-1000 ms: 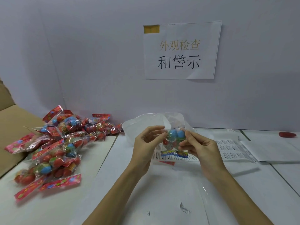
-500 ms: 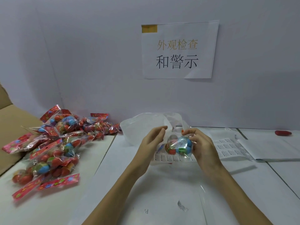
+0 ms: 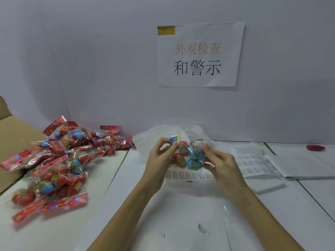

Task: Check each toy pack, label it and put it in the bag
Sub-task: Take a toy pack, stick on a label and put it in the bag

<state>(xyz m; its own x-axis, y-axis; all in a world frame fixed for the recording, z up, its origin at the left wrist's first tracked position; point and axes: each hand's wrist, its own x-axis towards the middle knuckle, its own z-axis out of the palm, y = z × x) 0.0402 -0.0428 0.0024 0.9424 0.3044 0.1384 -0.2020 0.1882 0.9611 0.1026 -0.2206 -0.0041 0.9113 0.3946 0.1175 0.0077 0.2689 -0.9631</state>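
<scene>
The left hand [image 3: 159,156] and the right hand [image 3: 220,163] pinch one toy pack [image 3: 187,155] in the air just before the clear bag [image 3: 154,140] — the slippery film could slide free and drop onto the label sheet [image 3: 192,175].

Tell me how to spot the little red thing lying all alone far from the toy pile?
Find the paper sign on the wall, then look down to the white table and along it to the far right edge. The small red object lies there by the wall, alone and flat, unlike the wrapped toy packs heaped at left.
</scene>
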